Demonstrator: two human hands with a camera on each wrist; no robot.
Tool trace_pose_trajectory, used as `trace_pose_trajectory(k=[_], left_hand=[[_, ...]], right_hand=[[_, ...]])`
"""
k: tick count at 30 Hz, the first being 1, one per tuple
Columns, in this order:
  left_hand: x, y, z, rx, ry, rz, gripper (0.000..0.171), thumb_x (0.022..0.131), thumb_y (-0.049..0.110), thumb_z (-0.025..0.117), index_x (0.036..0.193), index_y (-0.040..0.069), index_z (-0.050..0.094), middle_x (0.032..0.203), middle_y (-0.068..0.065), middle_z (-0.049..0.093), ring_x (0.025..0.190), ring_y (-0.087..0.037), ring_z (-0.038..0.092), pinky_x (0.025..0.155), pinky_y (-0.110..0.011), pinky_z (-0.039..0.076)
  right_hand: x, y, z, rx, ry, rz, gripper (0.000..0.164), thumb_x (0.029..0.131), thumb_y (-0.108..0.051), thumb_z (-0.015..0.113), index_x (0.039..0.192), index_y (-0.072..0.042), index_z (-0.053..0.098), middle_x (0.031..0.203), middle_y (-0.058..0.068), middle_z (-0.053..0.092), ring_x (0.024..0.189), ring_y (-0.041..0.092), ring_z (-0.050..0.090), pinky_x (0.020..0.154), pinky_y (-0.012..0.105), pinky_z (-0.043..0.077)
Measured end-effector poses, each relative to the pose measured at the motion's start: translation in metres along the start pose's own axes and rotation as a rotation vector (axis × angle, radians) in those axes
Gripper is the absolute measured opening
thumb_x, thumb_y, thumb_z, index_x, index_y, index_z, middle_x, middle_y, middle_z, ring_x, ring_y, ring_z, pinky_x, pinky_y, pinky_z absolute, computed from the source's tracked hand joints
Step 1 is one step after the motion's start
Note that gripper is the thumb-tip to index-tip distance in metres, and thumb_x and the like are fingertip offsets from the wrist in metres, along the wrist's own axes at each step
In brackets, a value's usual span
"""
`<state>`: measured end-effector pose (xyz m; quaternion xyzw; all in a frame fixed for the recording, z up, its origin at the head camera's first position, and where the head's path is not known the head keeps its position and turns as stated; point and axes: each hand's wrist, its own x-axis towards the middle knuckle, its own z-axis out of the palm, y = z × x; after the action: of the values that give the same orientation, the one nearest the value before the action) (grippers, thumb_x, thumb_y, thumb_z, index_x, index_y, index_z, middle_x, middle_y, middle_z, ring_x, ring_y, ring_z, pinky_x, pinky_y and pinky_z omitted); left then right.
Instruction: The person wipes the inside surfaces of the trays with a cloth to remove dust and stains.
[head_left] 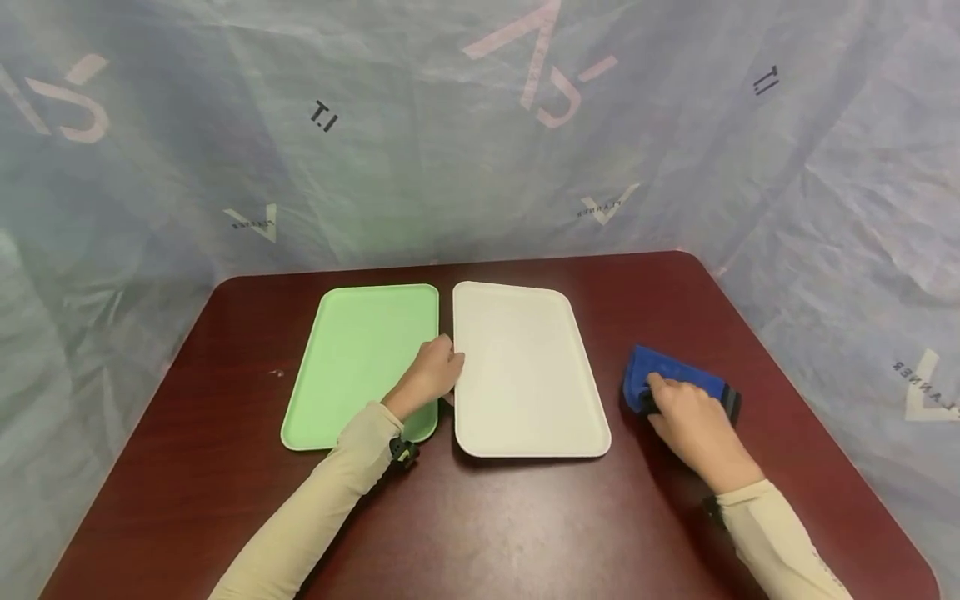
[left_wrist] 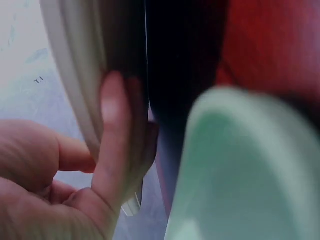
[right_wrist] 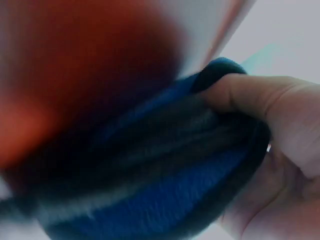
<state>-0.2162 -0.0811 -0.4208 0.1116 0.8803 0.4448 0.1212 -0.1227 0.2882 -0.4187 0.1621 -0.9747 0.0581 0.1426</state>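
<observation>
My left hand (head_left: 435, 367) grips the left edge of the white tray (head_left: 525, 375), just beside the green tray (head_left: 360, 367). In the left wrist view, the fingers (left_wrist: 115, 130) lie along the underside of the white tray's rim (left_wrist: 75, 65), with the thumb on the other side. On the right, my right hand (head_left: 693, 429) holds a folded blue cloth (head_left: 671, 367) with black edging. The right wrist view shows the cloth (right_wrist: 175, 205) pinched at one end, its layers bent into folds. Both trays have bare surfaces.
The dark red-brown table (head_left: 487, 517) has rounded corners. Printed plastic sheeting (head_left: 420, 167) hangs behind it and along both sides. A small pale mark (head_left: 277, 372) shows on the table left of the green tray.
</observation>
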Motion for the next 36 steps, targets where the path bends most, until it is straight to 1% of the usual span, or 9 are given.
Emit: trace_pose_trajectory(k=[3,6,10,14,18,21,25,30,36], left_hand=[[-0.002,0.003,0.004,-0.019,-0.069,-0.017,0.017,0.106,0.009,0.040,0.108,-0.005,0.049,0.083,-0.018,0.059,0.051,-0.024,0.064,0.049,-0.036,0.055],[-0.003,0.005,0.008,-0.098,-0.110,-0.041,0.020,0.104,0.006,0.042,0.119,-0.006,0.045,0.089,-0.020,0.062,0.055,-0.025,0.066,0.050,-0.037,0.057],[-0.003,0.005,0.013,-0.288,-0.146,-0.091,0.032,0.100,0.002,0.045,0.129,-0.008,0.037,0.096,-0.023,0.063,0.064,-0.027,0.069,0.054,-0.039,0.059],[-0.004,0.003,0.020,-0.465,-0.167,-0.138,0.044,0.095,-0.002,0.049,0.136,-0.007,0.034,0.097,-0.024,0.064,0.070,-0.027,0.070,0.055,-0.040,0.060],[-0.007,0.002,0.029,-0.576,-0.188,-0.134,0.046,0.089,-0.007,0.049,0.132,-0.003,0.033,0.097,-0.020,0.064,0.070,-0.024,0.068,0.054,-0.039,0.059],[-0.009,0.002,0.034,-0.625,-0.207,-0.126,0.047,0.086,-0.007,0.049,0.129,-0.001,0.033,0.099,-0.018,0.064,0.071,-0.023,0.068,0.055,-0.037,0.058],[-0.012,0.002,0.039,-0.678,-0.234,-0.132,0.060,0.085,-0.007,0.049,0.142,0.000,0.030,0.107,-0.020,0.065,0.075,-0.024,0.070,0.058,-0.038,0.058],[-0.017,0.002,0.042,-0.751,-0.256,-0.115,0.080,0.083,-0.009,0.049,0.155,0.002,0.016,0.113,-0.022,0.064,0.078,-0.024,0.071,0.058,-0.038,0.059],[-0.020,0.003,0.047,-0.806,-0.276,-0.061,0.076,0.084,-0.011,0.046,0.153,0.009,0.021,0.112,-0.020,0.063,0.081,-0.024,0.069,0.061,-0.037,0.058]], right_hand=[[0.008,0.009,-0.018,0.071,0.020,0.053,0.036,0.078,-0.001,0.078,0.106,0.007,0.057,0.077,0.021,0.064,0.061,0.039,0.062,0.049,0.054,0.049],[0.021,0.008,-0.035,0.096,0.088,0.063,0.035,0.083,-0.003,0.074,0.112,0.008,0.058,0.083,0.024,0.066,0.064,0.040,0.063,0.053,0.056,0.050],[0.042,-0.009,-0.043,0.097,0.196,0.002,0.044,0.083,-0.003,0.075,0.122,0.007,0.060,0.092,0.027,0.067,0.076,0.040,0.064,0.059,0.057,0.052],[0.064,-0.035,-0.039,0.089,0.246,-0.103,0.048,0.081,-0.005,0.079,0.125,0.004,0.062,0.099,0.022,0.070,0.087,0.036,0.065,0.061,0.055,0.055],[0.081,-0.059,-0.032,0.062,0.234,-0.212,0.051,0.081,-0.010,0.082,0.128,-0.001,0.062,0.102,0.015,0.072,0.089,0.031,0.063,0.060,0.050,0.056],[0.091,-0.075,-0.026,0.018,0.202,-0.284,0.046,0.082,-0.014,0.083,0.122,-0.004,0.063,0.097,0.009,0.073,0.085,0.029,0.061,0.057,0.045,0.055],[0.099,-0.091,-0.017,-0.055,0.172,-0.352,0.040,0.081,-0.018,0.084,0.114,-0.006,0.064,0.093,0.003,0.073,0.082,0.026,0.061,0.057,0.040,0.055],[0.102,-0.105,-0.008,-0.082,0.158,-0.379,0.040,0.079,-0.017,0.084,0.113,-0.004,0.067,0.095,0.004,0.074,0.082,0.024,0.062,0.060,0.037,0.056],[0.105,-0.114,0.001,-0.066,0.139,-0.448,0.041,0.083,-0.009,0.079,0.121,-0.001,0.066,0.112,0.012,0.071,0.099,0.029,0.064,0.078,0.038,0.058]])
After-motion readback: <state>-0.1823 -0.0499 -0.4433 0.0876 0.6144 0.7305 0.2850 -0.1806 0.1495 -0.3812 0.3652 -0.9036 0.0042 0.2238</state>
